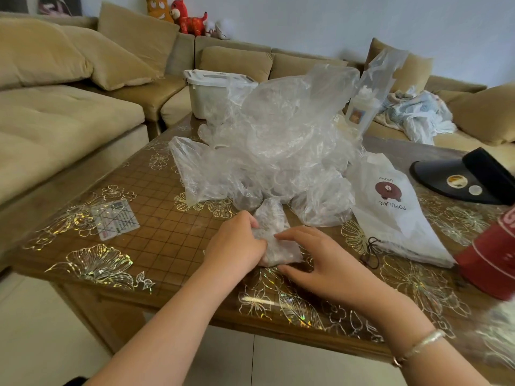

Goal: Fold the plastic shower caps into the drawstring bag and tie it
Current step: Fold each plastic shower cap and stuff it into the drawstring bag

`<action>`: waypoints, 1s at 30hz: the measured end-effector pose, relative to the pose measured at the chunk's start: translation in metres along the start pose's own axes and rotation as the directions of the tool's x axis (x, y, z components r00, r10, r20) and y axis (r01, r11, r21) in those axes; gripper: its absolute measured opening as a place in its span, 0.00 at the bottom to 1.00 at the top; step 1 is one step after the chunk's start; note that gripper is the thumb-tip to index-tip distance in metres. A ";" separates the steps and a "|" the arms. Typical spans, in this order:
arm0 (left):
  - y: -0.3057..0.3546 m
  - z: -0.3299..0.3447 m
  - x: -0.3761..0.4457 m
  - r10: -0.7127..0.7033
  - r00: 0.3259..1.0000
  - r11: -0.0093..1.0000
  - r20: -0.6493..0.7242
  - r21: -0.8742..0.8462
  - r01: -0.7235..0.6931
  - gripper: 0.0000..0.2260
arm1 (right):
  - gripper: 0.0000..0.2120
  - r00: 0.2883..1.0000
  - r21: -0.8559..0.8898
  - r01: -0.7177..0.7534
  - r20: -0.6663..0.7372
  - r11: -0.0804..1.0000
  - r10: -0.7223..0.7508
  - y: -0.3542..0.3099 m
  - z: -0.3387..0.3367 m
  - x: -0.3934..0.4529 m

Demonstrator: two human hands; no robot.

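A folded clear shower cap (pixel 274 232) lies on the table near its front edge. My left hand (pixel 237 243) pinches its left side. My right hand (pixel 315 254) presses flat on its right side with fingers spread. Behind it rises a big loose heap of clear plastic shower caps (pixel 273 140). To the right lies the white drawstring bag (pixel 390 207) with a brown bear print, flat, its dark cord (pixel 372 250) at the near end.
The wooden table (pixel 156 224) has gold flower patterns and a small card (pixel 115 218). A white lidded box (pixel 206 93) and a bottle (pixel 359 107) stand at the back. A black visor (pixel 462 179) and a red container (pixel 490 257) are at right. Sofas surround the table.
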State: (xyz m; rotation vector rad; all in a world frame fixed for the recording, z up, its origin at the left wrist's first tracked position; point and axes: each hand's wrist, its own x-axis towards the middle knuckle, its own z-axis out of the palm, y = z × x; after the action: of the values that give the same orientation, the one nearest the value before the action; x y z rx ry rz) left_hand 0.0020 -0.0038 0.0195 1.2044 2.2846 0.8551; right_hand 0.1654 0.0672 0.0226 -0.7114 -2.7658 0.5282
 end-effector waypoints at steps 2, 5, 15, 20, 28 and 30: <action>-0.001 -0.002 0.001 -0.015 1.000 0.999 0.014 -0.040 0.015 0.14 | 0.24 1.000 -0.025 -0.002 0.023 1.000 0.003 0.002 0.001 0.000; -0.001 -0.004 -0.001 0.003 1.000 0.996 0.002 -0.091 -0.003 0.14 | 0.20 0.999 -0.028 0.008 -0.035 1.000 -0.009 0.002 0.005 0.003; 0.002 -0.010 -0.008 0.233 0.972 0.971 0.042 -0.075 -0.229 0.11 | 0.13 0.965 0.168 -0.112 -0.215 0.979 0.147 0.004 0.012 0.018; 0.005 -0.011 -0.005 0.174 0.985 0.966 -0.007 -0.192 -0.172 0.04 | 0.10 0.919 0.364 -0.197 -0.255 0.910 0.301 0.004 0.010 0.020; 0.007 -0.012 -0.010 0.132 0.986 0.987 -0.097 -0.077 -0.140 0.12 | 0.03 0.874 0.532 -0.301 -0.178 0.792 0.452 0.005 0.011 0.021; 0.009 -0.009 -0.013 0.339 0.926 0.932 -0.168 0.196 -0.306 0.19 | 0.03 0.857 0.493 -0.327 -0.205 0.806 0.473 0.005 0.013 0.025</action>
State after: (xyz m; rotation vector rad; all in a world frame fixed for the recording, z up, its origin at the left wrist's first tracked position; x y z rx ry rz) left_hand 0.0087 -0.0142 0.0330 1.6764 2.3907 0.9514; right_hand 0.1423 0.0797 0.0118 -1.1585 -2.0750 0.9902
